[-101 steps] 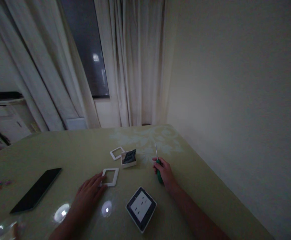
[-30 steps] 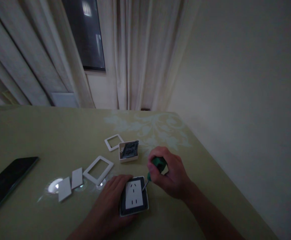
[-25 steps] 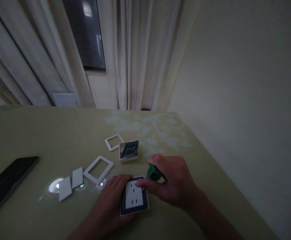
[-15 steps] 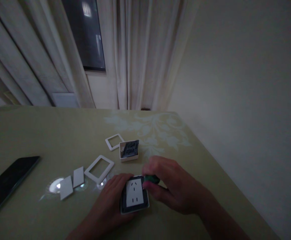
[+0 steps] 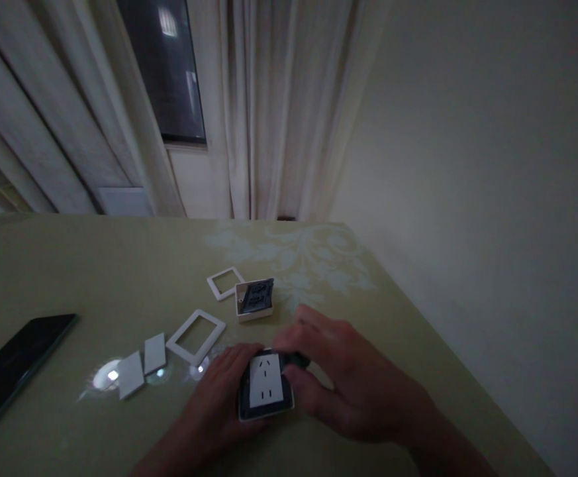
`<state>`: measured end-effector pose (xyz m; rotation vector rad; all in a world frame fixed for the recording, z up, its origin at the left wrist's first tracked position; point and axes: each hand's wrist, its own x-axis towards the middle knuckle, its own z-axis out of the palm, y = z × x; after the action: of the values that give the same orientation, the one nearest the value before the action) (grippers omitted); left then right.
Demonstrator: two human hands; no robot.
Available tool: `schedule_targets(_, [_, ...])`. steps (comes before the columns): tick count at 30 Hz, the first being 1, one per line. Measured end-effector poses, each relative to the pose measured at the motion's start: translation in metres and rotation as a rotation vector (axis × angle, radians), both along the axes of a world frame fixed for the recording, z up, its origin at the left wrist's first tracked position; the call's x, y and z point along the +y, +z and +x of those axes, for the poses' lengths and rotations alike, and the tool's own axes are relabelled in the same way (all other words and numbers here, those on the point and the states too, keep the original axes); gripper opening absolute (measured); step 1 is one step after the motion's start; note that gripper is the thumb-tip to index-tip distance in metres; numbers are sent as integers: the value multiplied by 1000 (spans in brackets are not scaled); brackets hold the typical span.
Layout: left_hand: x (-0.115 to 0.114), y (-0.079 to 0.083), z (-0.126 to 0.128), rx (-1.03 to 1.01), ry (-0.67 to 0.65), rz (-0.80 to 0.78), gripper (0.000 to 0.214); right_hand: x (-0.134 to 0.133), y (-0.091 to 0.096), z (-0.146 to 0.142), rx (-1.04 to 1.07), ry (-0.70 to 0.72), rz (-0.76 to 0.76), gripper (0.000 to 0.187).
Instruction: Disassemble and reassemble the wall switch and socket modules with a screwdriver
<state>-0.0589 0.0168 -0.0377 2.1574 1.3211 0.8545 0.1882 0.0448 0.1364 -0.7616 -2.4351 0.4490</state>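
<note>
A wall socket [image 5: 265, 389] with a white face in a dark frame lies on the green table [image 5: 70, 278], near its front edge. My left hand [image 5: 214, 405] grips its left side, fingers curled round the edge. My right hand [image 5: 351, 384] is closed round a green-handled screwdriver [image 5: 297, 360], with only a dark bit of the handle showing under the fingers. Thumb and forefinger press at the socket's right edge. The blade is hidden.
A large white frame [image 5: 196, 336], a smaller frame [image 5: 224, 283] and a white box with a dark insert [image 5: 253, 299] lie behind the socket. Two white plates [image 5: 141, 364] and a black phone [image 5: 13, 368] are at the left. The wall runs close along the table's right edge.
My right hand has dropped lower over the socket's right edge, covering most of the screwdriver, which stood upright earlier. The left hand went from the white frame to holding the socket.
</note>
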Motion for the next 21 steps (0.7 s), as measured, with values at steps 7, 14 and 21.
schedule_targets(7, [1,-3,-1,19,-25,-52,89,0,-1,2,0,-100,-30,24])
schedule_targets(14, [2,-5,-1,-13,-34,-52,91,-1,-2,3,-18,-175,-18,21])
schedule_targets(21, [1,8,2,-11,-29,-51,82,3,-1,6,-13,-37,8,21])
